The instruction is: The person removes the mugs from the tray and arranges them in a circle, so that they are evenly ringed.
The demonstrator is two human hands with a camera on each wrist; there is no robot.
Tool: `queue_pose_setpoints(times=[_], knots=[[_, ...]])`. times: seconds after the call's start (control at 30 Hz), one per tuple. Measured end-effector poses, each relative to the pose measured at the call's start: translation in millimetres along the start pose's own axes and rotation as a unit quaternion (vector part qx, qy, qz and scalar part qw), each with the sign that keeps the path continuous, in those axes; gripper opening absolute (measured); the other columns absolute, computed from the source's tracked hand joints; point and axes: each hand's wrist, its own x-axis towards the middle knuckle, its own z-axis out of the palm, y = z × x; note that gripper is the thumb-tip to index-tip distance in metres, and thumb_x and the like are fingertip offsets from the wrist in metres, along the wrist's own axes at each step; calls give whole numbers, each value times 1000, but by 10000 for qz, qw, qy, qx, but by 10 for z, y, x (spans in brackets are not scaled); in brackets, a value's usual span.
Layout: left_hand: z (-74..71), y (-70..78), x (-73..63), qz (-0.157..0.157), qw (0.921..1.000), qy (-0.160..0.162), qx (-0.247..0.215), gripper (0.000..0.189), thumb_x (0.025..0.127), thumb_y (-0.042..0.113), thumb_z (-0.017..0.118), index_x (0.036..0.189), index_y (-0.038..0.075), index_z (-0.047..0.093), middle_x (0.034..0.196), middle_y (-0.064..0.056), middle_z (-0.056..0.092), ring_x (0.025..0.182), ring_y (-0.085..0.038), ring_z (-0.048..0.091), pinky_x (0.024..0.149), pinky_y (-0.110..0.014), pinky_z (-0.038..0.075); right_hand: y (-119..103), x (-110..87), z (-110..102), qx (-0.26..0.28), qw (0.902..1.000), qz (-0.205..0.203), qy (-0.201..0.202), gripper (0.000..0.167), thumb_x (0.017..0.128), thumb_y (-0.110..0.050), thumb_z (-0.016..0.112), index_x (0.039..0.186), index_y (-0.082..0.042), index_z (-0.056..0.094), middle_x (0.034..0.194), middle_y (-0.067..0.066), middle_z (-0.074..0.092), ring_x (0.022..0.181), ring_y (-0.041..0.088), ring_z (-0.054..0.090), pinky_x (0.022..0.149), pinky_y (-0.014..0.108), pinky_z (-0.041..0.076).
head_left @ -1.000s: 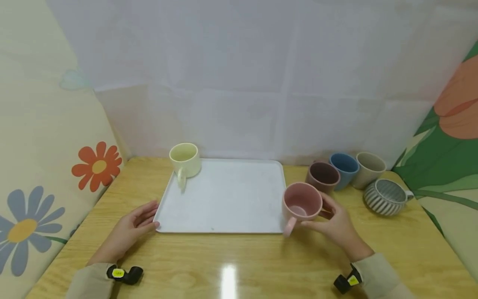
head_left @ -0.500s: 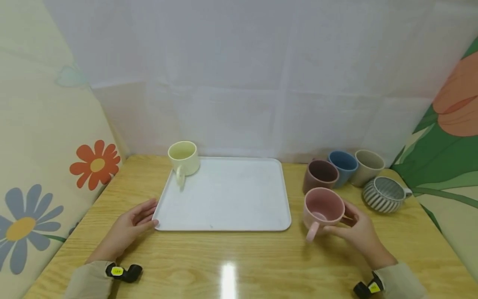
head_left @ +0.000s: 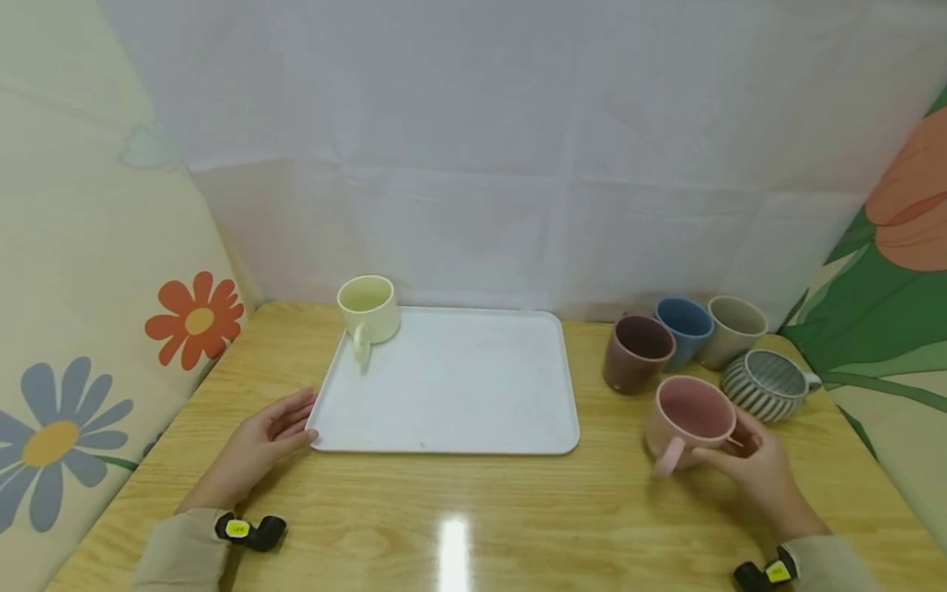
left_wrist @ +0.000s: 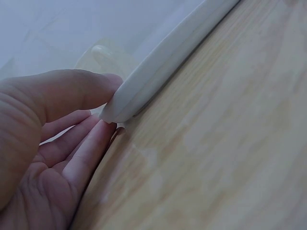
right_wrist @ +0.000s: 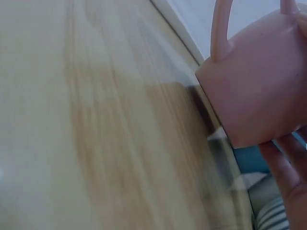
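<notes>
My right hand [head_left: 758, 464] holds a pink mug [head_left: 684, 423] by its side, thumb near the handle and fingers behind. The right wrist view shows the mug's base [right_wrist: 218, 112] a little above the table. At the left, my left hand [head_left: 262, 440] holds the near left corner of a white tray [head_left: 473, 395]; its thumb [left_wrist: 103, 86] lies on the rim, with the fingertips against the edge below. A pale yellow mug [head_left: 370, 311] stands at the tray's far left corner, handle toward me.
Behind the pink mug stand a dark mauve mug [head_left: 632, 362], a blue mug [head_left: 686, 329] and a beige cup [head_left: 732, 333]. A striped grey cup [head_left: 765, 386] sits by the right edge. A white cloth [head_left: 444, 164] hangs behind the wooden table [head_left: 370, 526].
The right hand has carried the pink mug rightward, from beside the tray's right edge to in front of the striped cup. The left hand stays at the tray corner.
</notes>
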Motion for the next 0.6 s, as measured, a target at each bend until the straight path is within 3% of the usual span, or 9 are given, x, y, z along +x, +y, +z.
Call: queue_pose_setpoints(times=[0.2, 0.33, 0.5, 0.6], knots=[[6, -10, 12, -11, 10000, -47, -34, 78, 97, 15, 71, 157, -6, 26, 157, -31, 33, 114, 18, 48, 94, -9, 48, 47, -20, -201, 58, 9991, 368, 193, 72, 81, 19, 73, 140, -21, 59, 118, -20, 66, 107, -6, 59, 89, 6, 48], [5, -21, 19, -57, 10000, -61, 0, 78, 97, 17, 71, 158, -4, 26, 158, -30, 33, 115, 18, 48, 93, -9, 48, 67, -29, -298, 392, 9970, 592, 299, 67, 85, 16, 72, 137, -24, 62, 118, -18, 66, 108, -4, 58, 90, 6, 48], [-2, -27, 21, -98, 9999, -36, 72, 78, 97, 17, 71, 158, -3, 26, 158, -29, 33, 114, 19, 47, 93, -9, 48, 119, -42, -415, 1021, 9932, 499, 241, 63, 86, 20, 67, 132, -24, 66, 119, -14, 69, 106, -1, 61, 87, 9, 51], [-12, -26, 19, -103, 9999, -42, 57, 78, 97, 16, 71, 158, -4, 26, 158, -29, 33, 114, 19, 47, 93, -9, 48, 163, -32, -499, 1583, 9871, 252, -18, 67, 86, 25, 62, 137, -20, 60, 124, -9, 69, 108, 2, 63, 86, 13, 53]])
